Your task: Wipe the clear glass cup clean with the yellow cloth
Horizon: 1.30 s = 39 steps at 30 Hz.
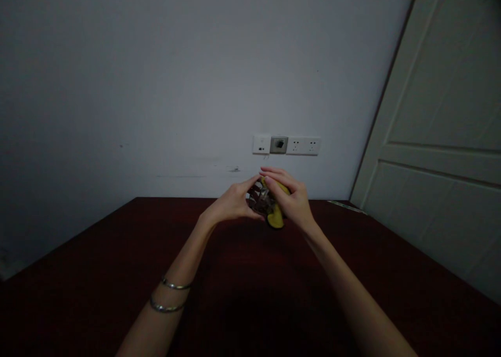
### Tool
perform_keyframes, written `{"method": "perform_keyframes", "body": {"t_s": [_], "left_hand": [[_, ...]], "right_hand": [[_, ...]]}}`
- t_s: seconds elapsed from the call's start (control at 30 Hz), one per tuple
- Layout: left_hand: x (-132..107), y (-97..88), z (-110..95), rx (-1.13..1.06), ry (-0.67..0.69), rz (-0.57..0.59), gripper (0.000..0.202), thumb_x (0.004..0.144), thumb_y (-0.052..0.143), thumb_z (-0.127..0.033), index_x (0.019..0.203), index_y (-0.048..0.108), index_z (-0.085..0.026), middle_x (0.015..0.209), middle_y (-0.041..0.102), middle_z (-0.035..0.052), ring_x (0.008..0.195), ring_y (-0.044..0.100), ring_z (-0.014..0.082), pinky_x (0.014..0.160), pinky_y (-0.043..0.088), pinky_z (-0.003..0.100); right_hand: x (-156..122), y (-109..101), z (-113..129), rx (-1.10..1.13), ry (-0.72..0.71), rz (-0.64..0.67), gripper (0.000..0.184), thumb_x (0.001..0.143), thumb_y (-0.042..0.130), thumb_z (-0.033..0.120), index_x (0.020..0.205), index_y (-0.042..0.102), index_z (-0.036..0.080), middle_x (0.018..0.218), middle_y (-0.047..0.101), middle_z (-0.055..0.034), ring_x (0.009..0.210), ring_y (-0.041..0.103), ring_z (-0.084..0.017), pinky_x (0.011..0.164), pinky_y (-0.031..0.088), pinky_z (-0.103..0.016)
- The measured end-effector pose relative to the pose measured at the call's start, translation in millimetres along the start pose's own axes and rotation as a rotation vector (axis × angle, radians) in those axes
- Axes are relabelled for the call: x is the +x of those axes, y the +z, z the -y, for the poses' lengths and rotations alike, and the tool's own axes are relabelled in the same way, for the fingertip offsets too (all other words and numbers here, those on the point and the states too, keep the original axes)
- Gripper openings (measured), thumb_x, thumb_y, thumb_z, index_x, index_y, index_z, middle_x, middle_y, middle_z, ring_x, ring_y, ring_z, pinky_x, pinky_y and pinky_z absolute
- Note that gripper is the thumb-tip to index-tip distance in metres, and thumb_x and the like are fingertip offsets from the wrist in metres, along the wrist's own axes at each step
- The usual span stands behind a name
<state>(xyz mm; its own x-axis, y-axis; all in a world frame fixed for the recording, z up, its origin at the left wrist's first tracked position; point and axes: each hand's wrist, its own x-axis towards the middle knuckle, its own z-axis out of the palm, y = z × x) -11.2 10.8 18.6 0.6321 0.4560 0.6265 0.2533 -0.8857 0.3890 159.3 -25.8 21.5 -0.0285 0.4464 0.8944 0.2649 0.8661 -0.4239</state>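
Both my hands meet above the far middle of a dark red table (117,273). My right hand (291,200) is closed round a small yellow object (275,218) whose rounded end sticks out below the fingers. My left hand (230,204) pinches a dark, partly shiny piece (260,199) that sits against the yellow object. What this thing is I cannot make out in the dim light. Two thin metal bangles (170,297) circle my left wrist.
A plain white wall stands behind the table, with a strip of sockets and a switch (286,144) just above my hands. A white panelled door (438,148) fills the right side. The table's far edge meets the wall.
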Motion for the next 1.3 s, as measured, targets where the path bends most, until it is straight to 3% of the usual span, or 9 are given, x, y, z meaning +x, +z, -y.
{"method": "perform_keyframes", "body": {"t_s": [0.2,0.4,0.5,0.6,0.73,0.97,1.03,1.17,1.3], "left_hand": [[0,0.2,-8,-0.007,-0.003,-0.003,0.074,0.064,0.077,-0.027,0.131,0.048,-0.015,0.122,0.061,0.0121,0.107,0.060,0.0259,0.094,0.048,0.041],[1,2.3,-9,-0.012,0.005,-0.017,0.084,0.062,0.073,-0.017,0.138,0.038,-0.014,0.124,0.059,0.0124,0.111,0.057,0.0261,0.095,0.046,0.040],[0,3.5,-6,-0.028,-0.050,-0.018,0.088,0.058,0.078,-0.023,0.137,0.040,-0.012,0.117,0.061,0.0118,0.103,0.060,0.0256,0.091,0.048,0.041],[0,4.1,-4,-0.092,-0.124,-0.038,0.088,0.056,0.080,-0.026,0.135,0.042,-0.012,0.110,0.064,0.0106,0.092,0.062,0.0231,0.083,0.051,0.039],[0,4.4,-5,-0.198,-0.115,-0.073,0.084,0.056,0.081,-0.024,0.131,0.045,-0.014,0.115,0.061,0.0104,0.097,0.060,0.0226,0.087,0.050,0.039],[1,6.6,-6,-0.390,-0.133,-0.041,0.089,0.054,0.080,-0.020,0.134,0.042,-0.014,0.124,0.057,0.0134,0.108,0.057,0.0259,0.093,0.048,0.043],[1,5.2,-7,-0.390,-0.140,-0.028,0.087,0.053,0.081,-0.020,0.131,0.044,-0.015,0.122,0.058,0.0126,0.106,0.058,0.0258,0.091,0.049,0.041],[2,1.7,-6,-0.326,-0.175,-0.032,0.077,0.050,0.084,-0.023,0.120,0.053,-0.013,0.110,0.064,0.0101,0.097,0.061,0.0241,0.085,0.050,0.038],[4,2.0,-3,-0.228,-0.162,-0.090,0.068,0.056,0.078,-0.020,0.120,0.055,-0.013,0.107,0.065,0.0083,0.092,0.061,0.0212,0.082,0.049,0.036]], "right_hand": [[-2,-6,6,-0.060,-0.197,0.176,0.020,0.085,0.060,0.023,0.099,0.073,0.029,0.115,0.068,-0.0050,0.116,0.058,-0.022,0.101,0.045,-0.046],[0,3,-10,0.120,0.090,-0.095,0.017,0.084,0.061,0.032,0.092,0.075,0.025,0.103,0.072,-0.0052,0.101,0.065,-0.020,0.096,0.048,-0.042],[-2,9,-14,0.222,0.181,-0.121,0.017,0.084,0.062,0.034,0.092,0.074,0.026,0.105,0.072,-0.0049,0.104,0.064,-0.021,0.099,0.046,-0.042],[-5,10,-8,0.209,0.072,-0.107,0.018,0.085,0.060,0.031,0.098,0.073,0.029,0.114,0.069,-0.0035,0.113,0.060,-0.020,0.103,0.042,-0.043],[-7,8,-2,0.189,-0.066,-0.065,0.021,0.085,0.060,0.027,0.101,0.072,0.032,0.120,0.066,-0.0008,0.121,0.054,-0.019,0.108,0.037,-0.044],[-3,11,-16,0.421,0.313,-0.170,0.024,0.083,0.061,0.041,0.102,0.071,0.029,0.114,0.070,-0.0029,0.108,0.063,-0.022,0.101,0.045,-0.048],[-3,13,-15,0.416,0.350,-0.185,0.026,0.083,0.061,0.042,0.102,0.071,0.027,0.112,0.071,-0.0045,0.105,0.065,-0.023,0.099,0.046,-0.048],[-7,13,-6,0.201,0.096,-0.165,0.022,0.088,0.056,0.032,0.103,0.071,0.028,0.117,0.068,-0.0041,0.113,0.060,-0.021,0.103,0.043,-0.047],[-10,8,3,-0.035,-0.251,0.028,0.026,0.085,0.058,0.019,0.106,0.070,0.030,0.123,0.064,-0.0034,0.127,0.049,-0.022,0.107,0.039,-0.049]]}}
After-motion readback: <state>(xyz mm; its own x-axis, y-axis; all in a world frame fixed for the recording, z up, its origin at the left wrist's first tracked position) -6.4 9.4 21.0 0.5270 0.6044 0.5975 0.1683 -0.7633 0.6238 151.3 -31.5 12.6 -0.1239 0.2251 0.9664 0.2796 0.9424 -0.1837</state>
